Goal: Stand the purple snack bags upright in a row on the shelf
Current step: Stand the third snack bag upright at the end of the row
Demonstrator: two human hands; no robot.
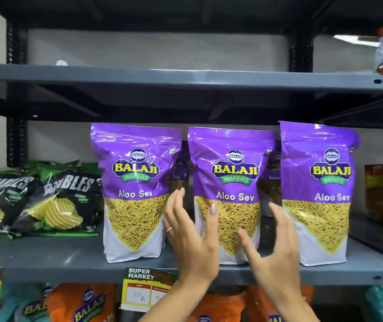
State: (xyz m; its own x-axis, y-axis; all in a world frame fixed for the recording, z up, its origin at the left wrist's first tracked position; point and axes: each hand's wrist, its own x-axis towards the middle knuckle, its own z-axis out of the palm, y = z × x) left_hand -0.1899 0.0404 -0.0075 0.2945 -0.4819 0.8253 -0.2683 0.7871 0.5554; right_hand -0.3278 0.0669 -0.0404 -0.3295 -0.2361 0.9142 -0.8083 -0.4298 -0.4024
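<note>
Three purple Aloo Sev bags stand upright in a row on the grey shelf [69, 259]: the left bag [134, 182], the middle bag [230, 182] and the right bag [318, 187]. More purple bags show behind them in the gaps [181, 173]. My left hand [190, 235] is spread open at the middle bag's left edge, its thumb lying on the bag's front. Fingers apart, my right hand [272, 247] hovers at that bag's right lower side. Neither hand grips a bag.
Black and green chip bags [53, 201] lie tilted at the left of the same shelf. Orange packets [381, 191] stand at the far right. A price tag [144, 289] hangs on the shelf edge. Orange snack bags [81, 303] fill the shelf below.
</note>
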